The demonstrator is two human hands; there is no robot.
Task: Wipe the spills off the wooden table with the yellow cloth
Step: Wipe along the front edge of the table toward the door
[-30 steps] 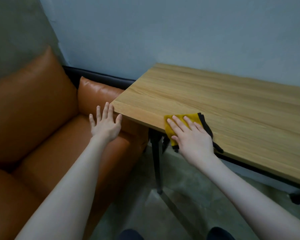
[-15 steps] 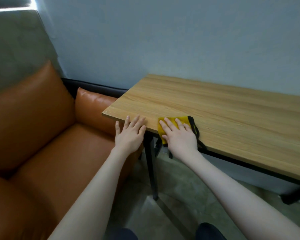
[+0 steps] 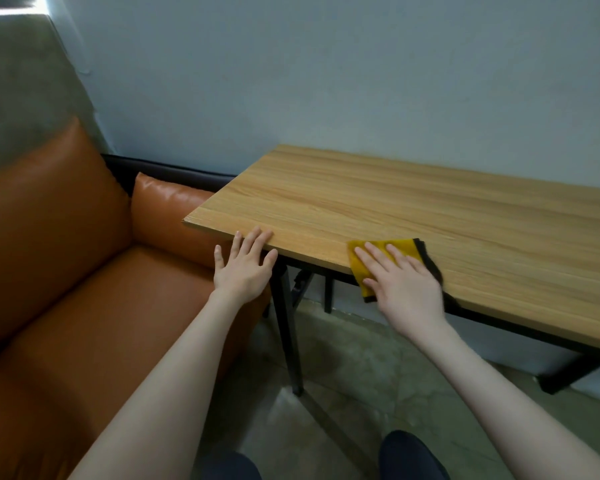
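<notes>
Head view: the right hand (image 3: pixel 404 284) lies flat on the yellow cloth (image 3: pixel 383 252), fingers straight and a little spread, pressing it down at the near edge of the wooden table (image 3: pixel 413 206). Part of the cloth hangs over that edge. The left hand (image 3: pixel 245 268) has straight, spread fingers, its fingertips touching the near edge by the table's left corner. An orange sofa (image 3: pixel 66 271) stands left of the table.

My right hand (image 3: pixel 400 285) presses the yellow cloth (image 3: pixel 385 259) flat at the wooden table's (image 3: pixel 430 209) near edge; my left hand's (image 3: pixel 245 268) straight fingers touch that edge near its left corner.
</notes>
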